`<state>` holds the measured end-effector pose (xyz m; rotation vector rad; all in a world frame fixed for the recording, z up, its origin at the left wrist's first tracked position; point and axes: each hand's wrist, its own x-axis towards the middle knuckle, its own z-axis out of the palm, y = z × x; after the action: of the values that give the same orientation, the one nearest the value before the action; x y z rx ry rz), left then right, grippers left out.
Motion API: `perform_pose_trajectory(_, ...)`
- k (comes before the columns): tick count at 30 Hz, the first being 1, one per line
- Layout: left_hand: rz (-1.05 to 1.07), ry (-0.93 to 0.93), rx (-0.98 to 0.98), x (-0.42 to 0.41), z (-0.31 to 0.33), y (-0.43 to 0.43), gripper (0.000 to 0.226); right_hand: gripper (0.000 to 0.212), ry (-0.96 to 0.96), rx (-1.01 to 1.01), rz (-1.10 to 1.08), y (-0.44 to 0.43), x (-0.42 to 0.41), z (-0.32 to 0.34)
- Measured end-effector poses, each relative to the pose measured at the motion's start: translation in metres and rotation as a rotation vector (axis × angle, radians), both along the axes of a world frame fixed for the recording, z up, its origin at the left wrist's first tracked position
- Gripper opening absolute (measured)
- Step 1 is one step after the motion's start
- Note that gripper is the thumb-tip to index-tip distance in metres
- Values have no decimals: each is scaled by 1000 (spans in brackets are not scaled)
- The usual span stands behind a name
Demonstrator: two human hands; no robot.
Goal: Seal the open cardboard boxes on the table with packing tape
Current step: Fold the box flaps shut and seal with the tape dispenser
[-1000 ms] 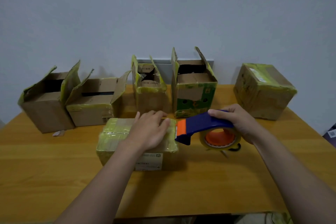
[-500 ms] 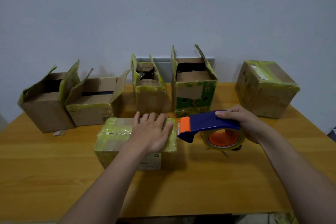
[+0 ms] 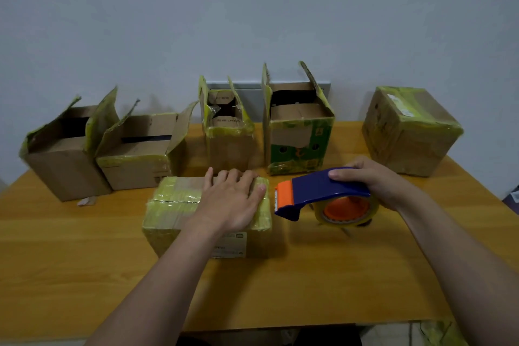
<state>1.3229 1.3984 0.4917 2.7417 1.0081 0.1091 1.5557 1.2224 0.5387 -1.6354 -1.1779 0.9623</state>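
Cardboard box (image 3: 174,205) taped | L hand (image 3: 230,202) flat on top, fingers straight | R hand (image 3: 373,180) grips tape dispenser (image 3: 317,191) just beside box

Over the table (image 3: 84,261), the left hand (image 3: 230,202) and right hand (image 3: 376,182) are bare; both forearms (image 3: 168,275) show uncovered throughout.

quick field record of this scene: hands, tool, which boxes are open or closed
left hand: flat on the near closed yellow-taped cardboard box
right hand: grips the blue and orange tape dispenser, just right of that box
open: four back-row boxes, from the far-left brown box to the green-printed box
closed, back right: taped brown cardboard box
surface: wooden table
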Motion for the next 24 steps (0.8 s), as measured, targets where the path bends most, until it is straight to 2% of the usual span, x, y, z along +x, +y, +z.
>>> perform_pose_trajectory(3,0,-3,4,0,0,0,54,42,-131,-18,23,10,-3,16)
perform_pose_trajectory(7,3,-6,-1,1,-1,0,53,56,-313,-92,54,24,-11,37)
perform_pose_trajectory(11,0,2,3,2,-1,-1,53,43,-482,-134,76,38,-20,59)
perform_pose_trajectory(14,6,-4,-12,1,1,0,52,40,-744,-240,114,47,-34,51)
perform_pose_trajectory(15,9,-5,-15,0,1,-1,52,41,-776,-258,119,47,-39,42)
perform_pose_trajectory(18,20,14,-9,2,4,-4,60,46,-673,-189,63,45,-40,25)
perform_pose_trajectory(24,80,81,2,8,12,-13,75,51,-757,-71,-192,36,-42,32)
